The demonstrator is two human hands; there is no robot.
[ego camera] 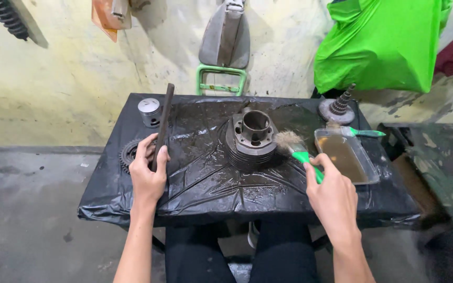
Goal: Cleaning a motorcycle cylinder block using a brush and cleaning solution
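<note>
A finned grey engine cylinder (251, 139) stands upright in the middle of a small table covered in black plastic (205, 183). My right hand (331, 196) grips a green-handled paintbrush (295, 148), and its bristles touch the cylinder's right side. My left hand (148, 173) holds a long dark metal rod (162, 126) that points away from me, over a black gear wheel (128, 153) at the table's left edge.
A silver piston (150, 112) stands at the back left. A clear tray of brown liquid (346, 155) lies at the right with a second green-handled brush (363, 132) behind it. A stepped gear part (337, 109) sits at the back right. Green cloth (381, 44) hangs behind.
</note>
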